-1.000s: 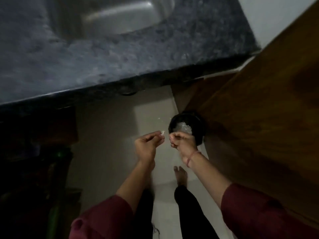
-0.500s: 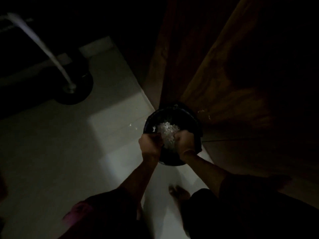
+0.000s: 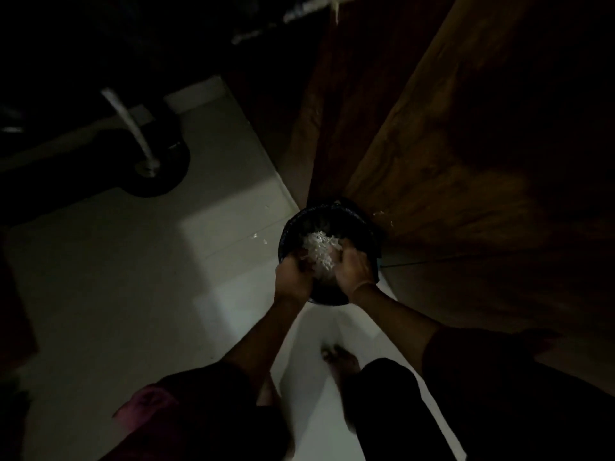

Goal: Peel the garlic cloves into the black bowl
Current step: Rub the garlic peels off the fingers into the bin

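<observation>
In dim light, a metal pipe [image 3: 130, 126] slants down to the pale tiled floor [image 3: 133, 277] at upper left. At centre frame, a person's left hand [image 3: 293, 275] and right hand [image 3: 353, 270] hover, fingers curled, over the near rim of the black bowl [image 3: 332, 216], which holds white garlic skins [image 3: 320, 250]. Whether either hand holds a clove cannot be told. Wooden panels [image 3: 466, 161] fill the right.

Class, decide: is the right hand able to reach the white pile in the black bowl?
Probably yes: the right hand is over the black bowl, beside the white pile, with nothing visible between them.
</observation>
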